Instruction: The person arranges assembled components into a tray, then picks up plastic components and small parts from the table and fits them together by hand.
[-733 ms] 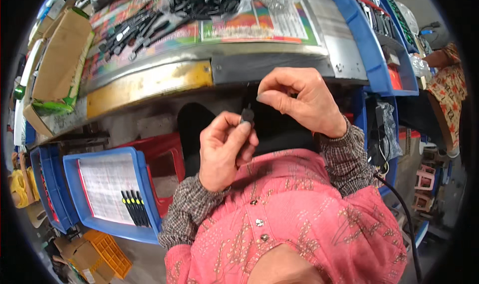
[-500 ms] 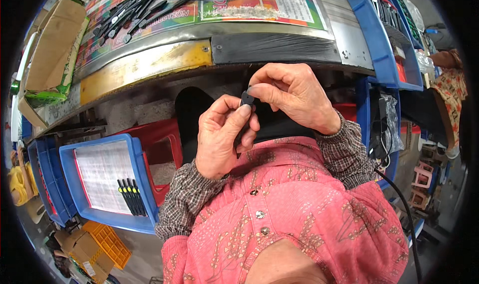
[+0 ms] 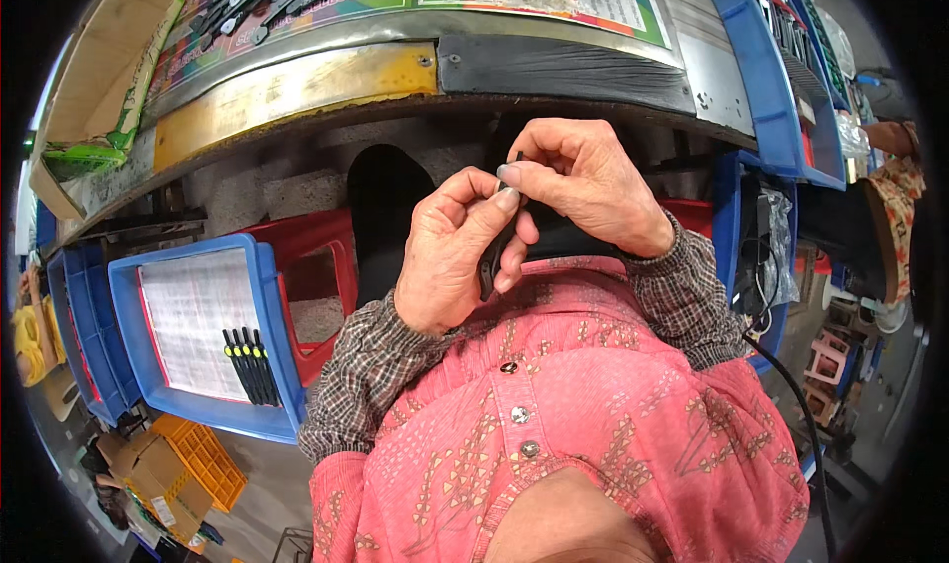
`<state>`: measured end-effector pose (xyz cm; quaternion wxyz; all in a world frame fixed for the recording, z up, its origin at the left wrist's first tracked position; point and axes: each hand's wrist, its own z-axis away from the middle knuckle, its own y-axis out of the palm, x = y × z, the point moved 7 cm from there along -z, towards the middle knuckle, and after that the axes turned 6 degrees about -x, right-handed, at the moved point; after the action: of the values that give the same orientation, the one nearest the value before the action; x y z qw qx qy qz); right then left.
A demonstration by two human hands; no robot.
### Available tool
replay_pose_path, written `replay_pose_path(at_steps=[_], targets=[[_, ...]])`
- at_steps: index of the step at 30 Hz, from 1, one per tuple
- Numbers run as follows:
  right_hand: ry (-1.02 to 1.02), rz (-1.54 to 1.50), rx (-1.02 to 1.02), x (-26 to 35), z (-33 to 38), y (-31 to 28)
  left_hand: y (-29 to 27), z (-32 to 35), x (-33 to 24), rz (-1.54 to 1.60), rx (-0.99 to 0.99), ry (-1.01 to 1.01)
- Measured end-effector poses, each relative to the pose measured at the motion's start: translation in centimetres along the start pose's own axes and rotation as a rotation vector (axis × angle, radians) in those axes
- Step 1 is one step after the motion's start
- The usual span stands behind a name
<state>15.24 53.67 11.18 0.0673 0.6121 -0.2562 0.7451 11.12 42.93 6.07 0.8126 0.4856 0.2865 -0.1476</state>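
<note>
My left hand [image 3: 450, 252] is closed around a slim black plastic piece [image 3: 489, 264], whose lower end shows beneath the fingers. The middle of that piece is hidden by the thumb and palm. Against its upper end, my right hand [image 3: 593, 187] pinches thumb to forefinger, and a small dark tip shows just above the pinch. Both thumbs nearly meet there, over my lap and in front of the bench edge.
Loose black pieces [image 3: 287, 0] lie on the bench behind an open cardboard box [image 3: 109, 79]. At left, a blue tray [image 3: 282, 346] holds several black pieces with yellow-green marks [image 3: 249, 365]. A red stool [image 3: 346, 266] stands beside it. Blue bins [image 3: 736, 49] flank the bench at right.
The broad upper end of the black piece, visible earlier, is now covered by my fingers. My two hands have come closer together, and the bench sits higher in view.
</note>
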Motion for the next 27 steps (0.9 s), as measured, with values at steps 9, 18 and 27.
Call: replay_pose_path(at_steps=[9,18,27], targets=[[0.099,-0.065,0.052,-1.0,0.0,0.6,-0.6,0.0,0.7,0.139,0.036,-0.014],[0.127,-0.113,0.036,-0.8,-0.1,1.1,-1.1,0.0,0.3,0.101,-0.005,-0.005],[0.061,-0.068,-0.016,-1.1,0.0,0.8,-1.3,0.3,0.0,0.033,-0.024,0.065]])
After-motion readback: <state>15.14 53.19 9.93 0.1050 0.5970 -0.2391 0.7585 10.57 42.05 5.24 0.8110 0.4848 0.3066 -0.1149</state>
